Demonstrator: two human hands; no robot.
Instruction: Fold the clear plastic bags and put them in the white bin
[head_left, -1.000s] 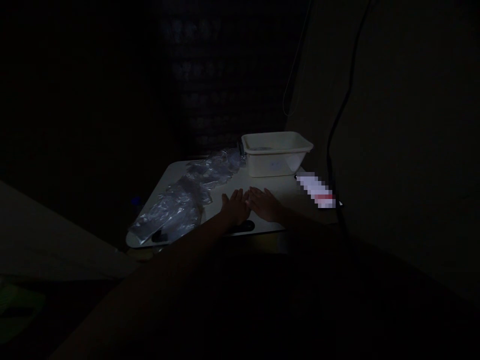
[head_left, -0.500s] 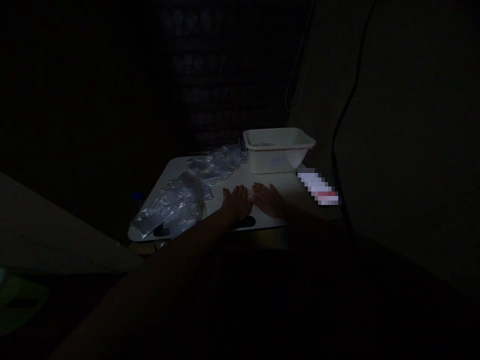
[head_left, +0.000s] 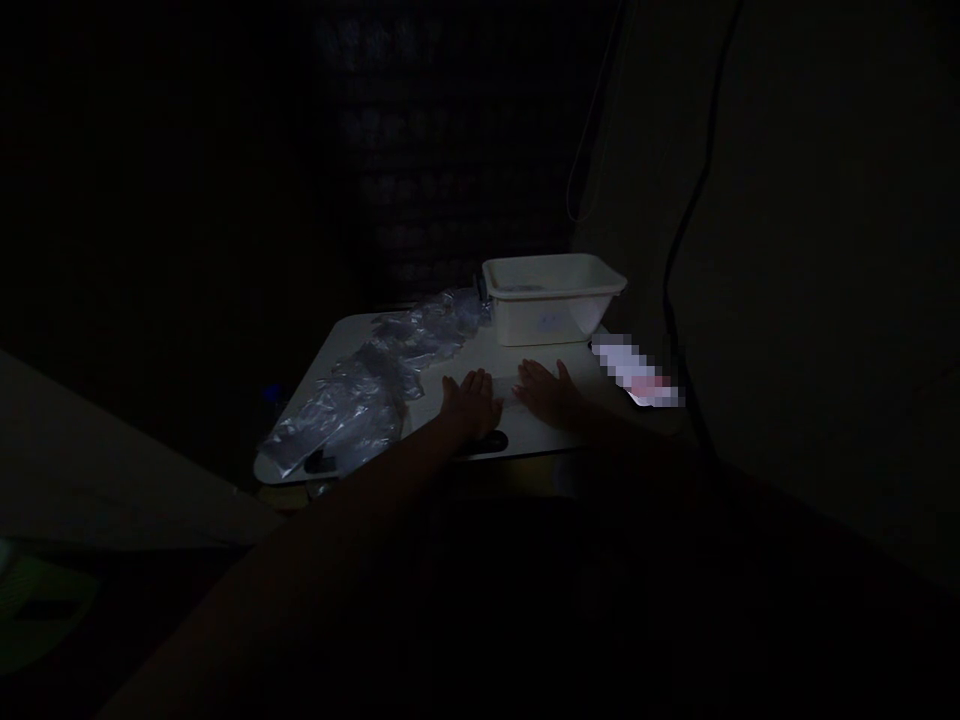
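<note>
My left hand (head_left: 470, 402) lies flat, fingers stretched forward, near the front edge of a small white table (head_left: 487, 362). To its right my right hand (head_left: 549, 392) also rests flat with its thumb spread. Between and under the hands shows a thin, clear sheet (head_left: 512, 393), faint in the dim light. Neither hand grips anything. Crumpled clear plastic bags (head_left: 367, 400) lie to the left of my left hand. Behind the hands stands a white plastic tub (head_left: 551, 315).
A phone-like object (head_left: 634, 372), pixelated, lies at the table's right side. A dark cable (head_left: 697, 190) hangs down the right wall. Something blue (head_left: 273, 393) is beyond the left edge, and a green object (head_left: 45, 610) is at lower left.
My right hand has moved a little to the right, away from my left hand, and its thumb is spread wider. My left hand stays nearly in place. The view has shifted slightly.
</note>
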